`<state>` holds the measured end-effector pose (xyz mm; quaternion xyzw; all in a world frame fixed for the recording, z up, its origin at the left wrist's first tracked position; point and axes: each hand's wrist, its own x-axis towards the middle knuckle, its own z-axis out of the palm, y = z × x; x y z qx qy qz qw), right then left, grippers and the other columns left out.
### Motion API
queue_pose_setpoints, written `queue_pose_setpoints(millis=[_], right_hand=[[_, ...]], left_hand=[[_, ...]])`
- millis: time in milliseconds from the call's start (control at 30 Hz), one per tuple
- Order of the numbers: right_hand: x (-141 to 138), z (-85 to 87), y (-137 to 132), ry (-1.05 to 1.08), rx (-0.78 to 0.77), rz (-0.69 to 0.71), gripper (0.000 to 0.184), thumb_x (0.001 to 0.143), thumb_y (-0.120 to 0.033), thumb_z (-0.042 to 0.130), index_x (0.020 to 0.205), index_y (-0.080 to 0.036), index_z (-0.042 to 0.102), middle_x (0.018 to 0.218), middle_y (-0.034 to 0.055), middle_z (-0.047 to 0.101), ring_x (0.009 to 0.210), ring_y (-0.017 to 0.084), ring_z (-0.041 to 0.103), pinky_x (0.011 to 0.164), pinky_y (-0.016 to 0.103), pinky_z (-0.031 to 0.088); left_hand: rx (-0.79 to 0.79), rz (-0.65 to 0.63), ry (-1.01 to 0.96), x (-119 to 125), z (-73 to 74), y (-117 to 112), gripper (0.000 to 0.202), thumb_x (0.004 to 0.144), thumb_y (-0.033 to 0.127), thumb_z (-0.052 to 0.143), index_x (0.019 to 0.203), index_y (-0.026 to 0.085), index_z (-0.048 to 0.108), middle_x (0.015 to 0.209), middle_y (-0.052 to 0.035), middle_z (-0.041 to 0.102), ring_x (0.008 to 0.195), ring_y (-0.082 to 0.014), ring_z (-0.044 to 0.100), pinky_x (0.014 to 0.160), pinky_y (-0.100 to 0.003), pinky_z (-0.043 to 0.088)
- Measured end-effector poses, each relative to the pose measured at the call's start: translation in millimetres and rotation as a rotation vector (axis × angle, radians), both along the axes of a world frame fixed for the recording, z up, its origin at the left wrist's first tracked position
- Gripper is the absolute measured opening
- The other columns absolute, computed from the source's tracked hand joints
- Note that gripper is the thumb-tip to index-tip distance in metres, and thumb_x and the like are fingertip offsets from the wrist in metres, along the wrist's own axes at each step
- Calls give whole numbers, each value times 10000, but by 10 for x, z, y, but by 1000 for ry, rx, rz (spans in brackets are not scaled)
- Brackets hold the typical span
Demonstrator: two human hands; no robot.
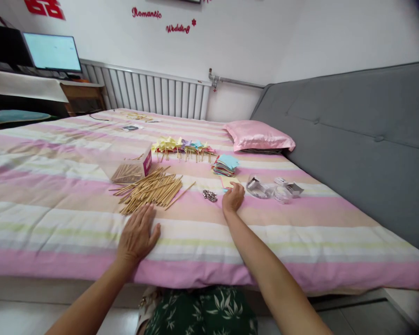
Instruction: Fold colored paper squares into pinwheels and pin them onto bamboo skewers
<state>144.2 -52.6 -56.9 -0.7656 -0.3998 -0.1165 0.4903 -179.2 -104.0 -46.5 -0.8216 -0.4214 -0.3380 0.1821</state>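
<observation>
My left hand (136, 235) lies flat on the bedspread with its fingers stretched out, the tips at the near edge of a heap of thin wooden sticks (150, 188). My right hand (233, 197) has its fingers curled at the near edge of a pale yellow paper square (229, 181); the fingertips are partly hidden. A bit of blue paper shows beside the thumb. Left of that hand sits a small pile of shiny metal pieces (210, 195). Just behind it is a stack of coloured paper squares (225, 164), light blue on top.
A clear box with sticks (127, 171) stands behind the heap. Finished paper pinwheels (181, 145) on sticks lie in a row farther back. Clear round containers (282, 193) and a roll of clear tape (258, 187) are at the right. A pink pillow (260, 135) rests by the grey headboard (352, 139).
</observation>
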Motion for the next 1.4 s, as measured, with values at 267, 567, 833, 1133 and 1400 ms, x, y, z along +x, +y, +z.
queue_pose_setpoints(millis=[267, 567, 833, 1133, 1400], right_hand=[[178, -51, 79, 49, -79, -7, 265, 763, -130, 501, 946, -199, 681, 1230, 97, 497, 1058, 238, 465, 792, 322, 406], [172, -22, 98, 88, -94, -6, 337, 769, -156, 468, 1026, -227, 675, 1240, 68, 515, 1062, 221, 509, 775, 310, 436], [195, -13, 138, 108, -113, 11, 334, 782, -171, 470, 1037, -244, 673, 1250, 54, 502, 1016, 206, 542, 754, 300, 448], [239, -38, 164, 173, -109, 28, 185, 847, -223, 562, 1010, -176, 636, 1227, 73, 535, 1000, 189, 561, 836, 361, 474], [348, -86, 253, 337, 27, -95, 258, 894, -316, 534, 1094, -159, 575, 1124, 74, 588, 963, 186, 591, 827, 395, 504]], left_hand=[[4, 3, 1, 1, -6, 2, 562, 813, 280, 504, 1323, 75, 386, 1275, -212, 521, 1217, -320, 461, 1021, -462, 375], [5, 2, -7, -9, -11, 18, 559, 813, 287, 506, 1322, 91, 385, 1268, -201, 525, 1206, -322, 471, 1014, -468, 383], [5, -3, -12, -17, -25, 30, 563, 813, 283, 504, 1329, 94, 378, 1279, -198, 520, 1221, -317, 458, 1021, -464, 375], [9, -10, -4, -14, 1, 20, 542, 815, 279, 501, 1311, 85, 401, 1274, -205, 522, 1219, -318, 458, 1023, -461, 369], [14, 0, 2, -22, 1, 17, 535, 816, 281, 500, 1308, 96, 401, 1275, -202, 523, 1222, -318, 458, 1018, -463, 375]])
